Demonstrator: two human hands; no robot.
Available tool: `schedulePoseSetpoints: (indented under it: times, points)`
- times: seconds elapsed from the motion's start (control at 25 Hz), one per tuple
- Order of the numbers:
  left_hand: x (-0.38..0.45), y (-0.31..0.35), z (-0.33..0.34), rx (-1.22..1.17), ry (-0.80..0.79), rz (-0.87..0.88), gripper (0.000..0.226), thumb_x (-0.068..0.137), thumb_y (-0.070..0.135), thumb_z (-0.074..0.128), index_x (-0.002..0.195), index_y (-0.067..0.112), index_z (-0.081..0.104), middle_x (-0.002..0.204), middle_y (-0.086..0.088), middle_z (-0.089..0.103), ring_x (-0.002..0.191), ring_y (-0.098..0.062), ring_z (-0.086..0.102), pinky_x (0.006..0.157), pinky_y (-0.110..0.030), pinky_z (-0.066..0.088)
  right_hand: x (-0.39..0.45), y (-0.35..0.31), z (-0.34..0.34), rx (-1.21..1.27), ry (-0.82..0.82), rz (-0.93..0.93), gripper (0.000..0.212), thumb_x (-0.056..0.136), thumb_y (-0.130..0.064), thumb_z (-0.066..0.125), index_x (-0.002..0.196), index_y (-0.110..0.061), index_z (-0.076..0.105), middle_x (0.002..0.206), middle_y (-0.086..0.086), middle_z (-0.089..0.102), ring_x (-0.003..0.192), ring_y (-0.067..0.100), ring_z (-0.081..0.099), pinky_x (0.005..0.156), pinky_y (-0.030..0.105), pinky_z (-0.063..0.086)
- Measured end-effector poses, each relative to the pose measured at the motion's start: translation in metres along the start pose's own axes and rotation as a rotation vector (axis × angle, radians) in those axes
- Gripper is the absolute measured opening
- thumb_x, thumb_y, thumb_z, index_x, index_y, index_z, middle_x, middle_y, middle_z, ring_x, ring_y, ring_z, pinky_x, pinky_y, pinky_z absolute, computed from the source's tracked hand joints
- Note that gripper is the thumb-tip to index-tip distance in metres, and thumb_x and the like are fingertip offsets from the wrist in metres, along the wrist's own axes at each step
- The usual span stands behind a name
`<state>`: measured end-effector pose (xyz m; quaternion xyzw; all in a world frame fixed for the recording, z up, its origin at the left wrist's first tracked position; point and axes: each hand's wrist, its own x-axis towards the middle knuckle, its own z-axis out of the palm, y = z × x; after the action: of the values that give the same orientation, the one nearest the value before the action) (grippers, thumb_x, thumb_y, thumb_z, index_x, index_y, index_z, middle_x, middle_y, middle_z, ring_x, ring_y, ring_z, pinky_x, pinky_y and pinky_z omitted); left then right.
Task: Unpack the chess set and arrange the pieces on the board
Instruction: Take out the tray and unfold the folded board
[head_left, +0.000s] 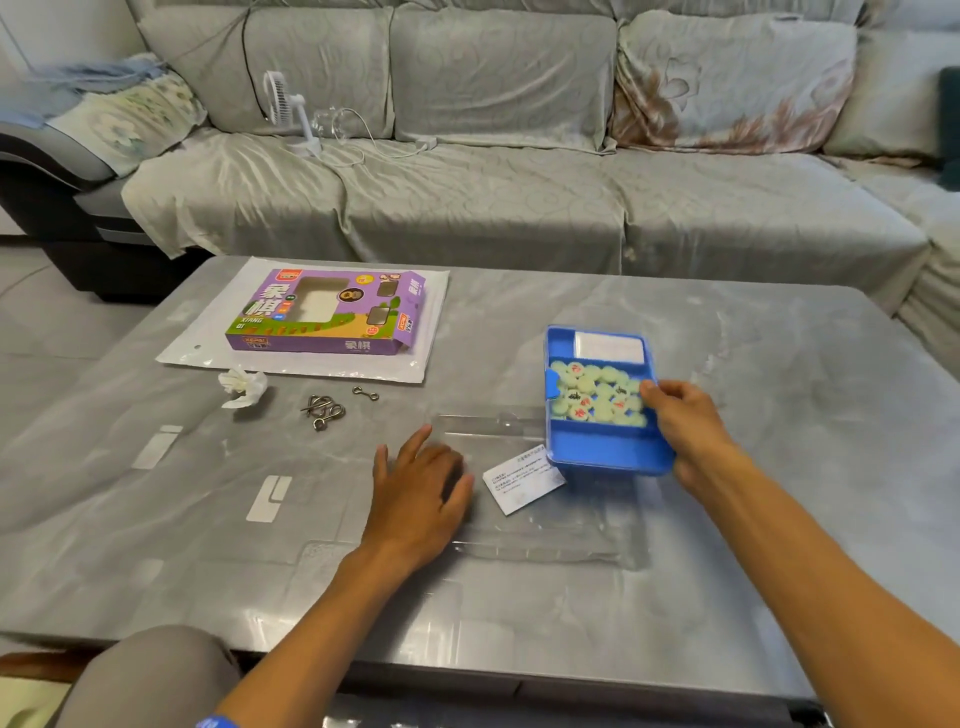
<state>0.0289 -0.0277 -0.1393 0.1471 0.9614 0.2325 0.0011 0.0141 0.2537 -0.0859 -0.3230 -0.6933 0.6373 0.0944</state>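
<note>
we see the right hand (680, 421) gripping the blue tray (605, 447) at its right edge, thumb over the rim and fingers beneath; the tray is tilted, near end raised off the bench (753, 364). pale round pieces (597, 397) with red and dark characters fill its middle compartment; a white folded sheet (609, 347) sits in the far compartment; the near compartment looks bare. the left hand (421, 493) lies palm down with fingers spread, resting on a clear plastic cover (545, 540) that lies flat on the bench. a white printed card (522, 483) rests on that cover, its right corner under the tray.

further left and back, the purple box (324, 314) lies on a white plastic bag (421, 358), its right flap open. just in front of the bag: a crumpled tissue (243, 387), then metal ring puzzles (322, 410) and a separate metal hook (365, 393). two white tape strips (267, 496) are stuck to the bench at left. behind the bench, a grey sofa (493, 197) carries a small white fan (291, 111) with a cable.
</note>
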Motion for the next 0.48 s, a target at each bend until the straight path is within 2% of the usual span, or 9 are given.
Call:
schedulePoseSetpoints:
  times: [0.08, 0.16, 0.24, 0.36, 0.4, 0.48]
  points:
    - [0.004, 0.022, -0.001, 0.242, -0.004, 0.063, 0.031, 0.093, 0.051, 0.041, 0.099, 0.029, 0.061, 0.116, 0.011, 0.061, 0.131, -0.013, 0.037, 0.116, -0.052, -0.004, -0.01, 0.017, 0.002, 0.066, 0.038, 0.031, 0.017, 0.095, -0.021, 0.057, 0.107, -0.009, 0.052, 0.102, 0.014, 0.065, 0.072, 0.019, 0.061, 0.069, 0.039, 0.055]
    - [0.009, 0.043, 0.001, 0.255, -0.059, 0.019, 0.038, 0.086, 0.059, 0.048, 0.105, 0.029, 0.062, 0.109, 0.009, 0.062, 0.117, -0.016, 0.046, 0.113, -0.05, 0.004, -0.014, 0.024, 0.007, 0.093, 0.089, 0.013, 0.018, 0.095, -0.022, 0.056, 0.108, -0.012, 0.05, 0.1, 0.011, 0.064, 0.074, 0.019, 0.061, 0.067, 0.038, 0.055]
    - [0.016, 0.055, 0.007, 0.142, -0.098, -0.079, 0.033, 0.084, 0.055, 0.057, 0.103, 0.029, 0.065, 0.102, 0.008, 0.064, 0.105, -0.017, 0.054, 0.107, -0.042, 0.02, -0.015, 0.023, 0.01, 0.102, 0.106, 0.0, 0.021, 0.096, -0.023, 0.055, 0.112, -0.012, 0.048, 0.094, 0.007, 0.062, 0.071, 0.015, 0.06, 0.058, 0.032, 0.051]
    - [0.021, 0.058, 0.011, -0.164, -0.065, -0.188, 0.01, 0.084, 0.035, 0.065, 0.081, 0.026, 0.067, 0.083, 0.008, 0.069, 0.082, -0.013, 0.061, 0.086, -0.03, 0.041, -0.013, 0.024, 0.01, 0.134, 0.106, 0.02, 0.026, 0.096, -0.023, 0.054, 0.118, -0.009, 0.048, 0.097, 0.008, 0.061, 0.069, 0.014, 0.059, 0.053, 0.029, 0.047]
    - [0.02, 0.054, 0.007, -0.284, -0.033, -0.218, 0.009, 0.082, 0.03, 0.067, 0.076, 0.024, 0.068, 0.079, 0.008, 0.069, 0.075, -0.013, 0.061, 0.077, -0.027, 0.046, -0.013, 0.025, 0.009, 0.159, 0.108, 0.038, 0.025, 0.097, -0.022, 0.054, 0.117, -0.01, 0.048, 0.097, 0.008, 0.061, 0.069, 0.015, 0.059, 0.054, 0.03, 0.047]
    - [0.022, 0.035, -0.014, -0.468, 0.139, -0.28, 0.008, 0.077, 0.021, 0.071, 0.069, 0.019, 0.07, 0.068, 0.008, 0.069, 0.065, -0.011, 0.062, 0.063, -0.025, 0.047, -0.014, 0.025, 0.008, 0.211, 0.112, 0.068, 0.022, 0.097, -0.023, 0.053, 0.116, -0.012, 0.048, 0.097, 0.007, 0.061, 0.069, 0.016, 0.06, 0.055, 0.032, 0.049]
